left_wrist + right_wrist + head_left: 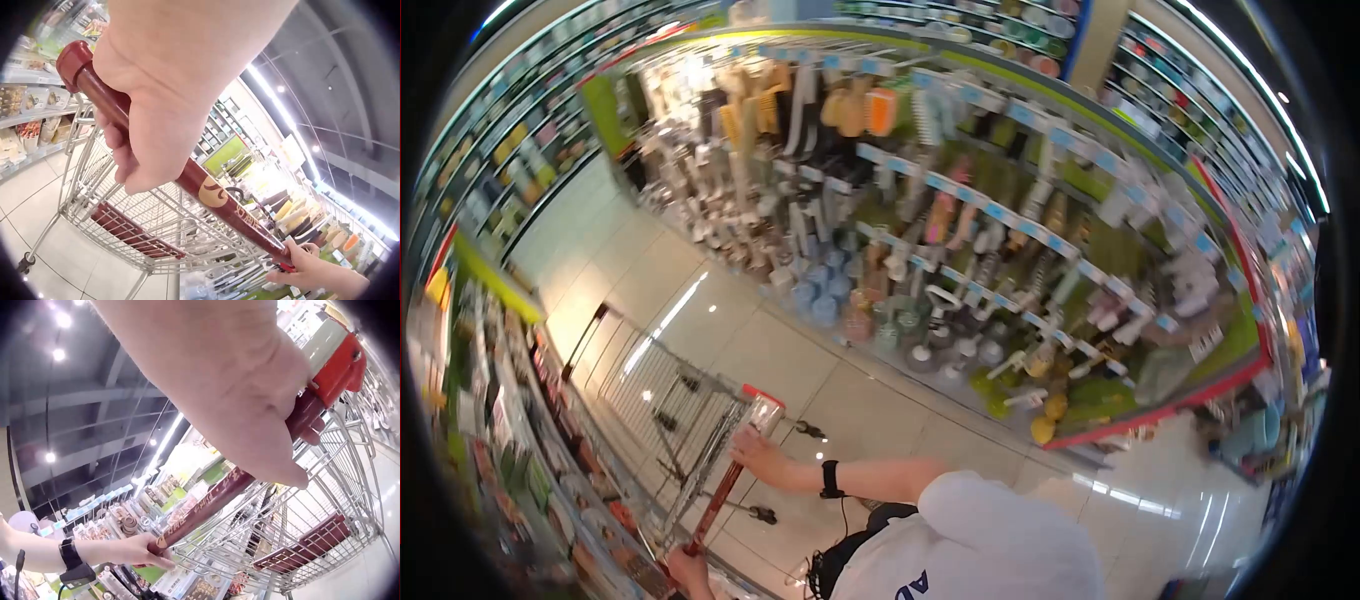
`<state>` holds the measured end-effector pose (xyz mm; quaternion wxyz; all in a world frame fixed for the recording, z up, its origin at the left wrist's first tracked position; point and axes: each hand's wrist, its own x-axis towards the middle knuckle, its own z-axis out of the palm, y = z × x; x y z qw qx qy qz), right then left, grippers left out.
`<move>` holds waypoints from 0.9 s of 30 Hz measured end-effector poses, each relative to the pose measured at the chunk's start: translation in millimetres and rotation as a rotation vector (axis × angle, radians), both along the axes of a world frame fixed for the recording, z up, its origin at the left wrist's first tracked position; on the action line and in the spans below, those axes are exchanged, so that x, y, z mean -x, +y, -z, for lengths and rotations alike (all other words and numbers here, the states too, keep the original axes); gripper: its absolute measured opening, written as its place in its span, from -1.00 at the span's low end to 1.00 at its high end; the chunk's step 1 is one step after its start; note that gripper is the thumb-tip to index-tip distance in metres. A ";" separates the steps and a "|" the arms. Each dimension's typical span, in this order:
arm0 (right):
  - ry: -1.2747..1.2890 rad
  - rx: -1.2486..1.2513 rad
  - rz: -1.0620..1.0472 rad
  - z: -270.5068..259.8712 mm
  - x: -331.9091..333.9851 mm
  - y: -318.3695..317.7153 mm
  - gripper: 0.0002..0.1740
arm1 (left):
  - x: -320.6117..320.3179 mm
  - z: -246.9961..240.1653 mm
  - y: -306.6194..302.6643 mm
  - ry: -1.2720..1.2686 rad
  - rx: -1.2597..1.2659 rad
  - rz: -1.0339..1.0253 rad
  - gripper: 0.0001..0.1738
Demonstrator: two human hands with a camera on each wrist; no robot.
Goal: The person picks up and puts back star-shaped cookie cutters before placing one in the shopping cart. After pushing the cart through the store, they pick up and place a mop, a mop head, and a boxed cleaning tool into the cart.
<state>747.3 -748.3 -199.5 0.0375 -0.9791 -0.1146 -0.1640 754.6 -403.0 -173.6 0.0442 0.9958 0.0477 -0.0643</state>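
Observation:
Both hands hold the dark red handlebar of a wire shopping cart. My left hand is curled round one end, close to the round end cap; in the left wrist view the left hand fills the top, its fingers wrapped under the bar. Near the other end, my right hand grips the bar beside a red and grey lock box. Gold lettering shows on the bar between the hands. Below it, a dark red strip crosses the metal basket.
A long shelf rack of hanging brushes and cleaning tools runs along the right side of the aisle. Packaged goods fill the shelf close by on the left. Shiny floor tiles lie between them. More stocked shelves stand farther off.

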 end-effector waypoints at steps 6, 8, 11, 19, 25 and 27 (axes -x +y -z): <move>0.152 -0.105 -0.038 -34.5 -89.2 -37.2 -0.81 | -73.2 -52.6 -32.6 0.284 0.093 0.085 -0.53; -0.050 -0.072 -0.013 -41.1 -116.8 -60.9 -0.88 | -106.7 -43.5 -30.2 0.367 0.025 0.184 -0.55; -0.172 -0.147 -0.197 -4.5 -163.3 -99.7 -0.90 | -143.4 -21.4 -29.4 0.328 -0.047 0.266 -0.69; 0.054 -0.138 -0.290 -56.4 -296.0 -125.1 -0.72 | -261.8 -28.4 -58.9 0.188 0.188 0.199 -0.70; 0.050 -0.141 -0.240 -64.1 -411.7 -158.4 -0.42 | -383.7 -32.1 -78.8 0.220 0.183 0.168 -0.66; -0.002 -0.145 -0.098 -61.5 -455.5 -161.5 -0.36 | -428.3 -31.7 -80.7 0.188 0.205 0.162 -0.70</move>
